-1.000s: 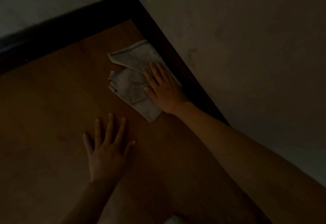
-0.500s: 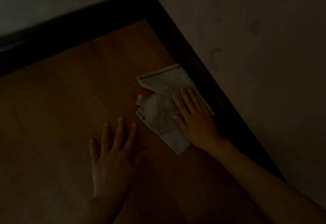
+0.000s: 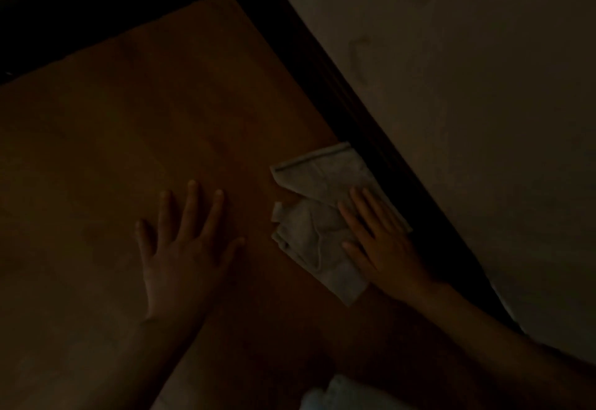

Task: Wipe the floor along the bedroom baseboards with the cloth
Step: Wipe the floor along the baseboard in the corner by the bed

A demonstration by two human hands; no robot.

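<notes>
You are pressing the crumpled pale grey cloth [image 3: 319, 225] flat on the brown wooden floor [image 3: 161, 112], its edge touching the dark baseboard [image 3: 371, 138]. Keep it hugging that baseboard. Your right hand [image 3: 383, 241] is lying released, fingers straight on the cloth; your left hand [image 3: 183, 248] is bracing flat, well away from the baseboard.

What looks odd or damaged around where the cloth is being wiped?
Faint dark smudges mark the wall above the dark baseboard. The cloth is crumpled and unevenly folded under the right hand. The left hand lies flat on the wooden floor. No spill shows in this dim light.
</notes>
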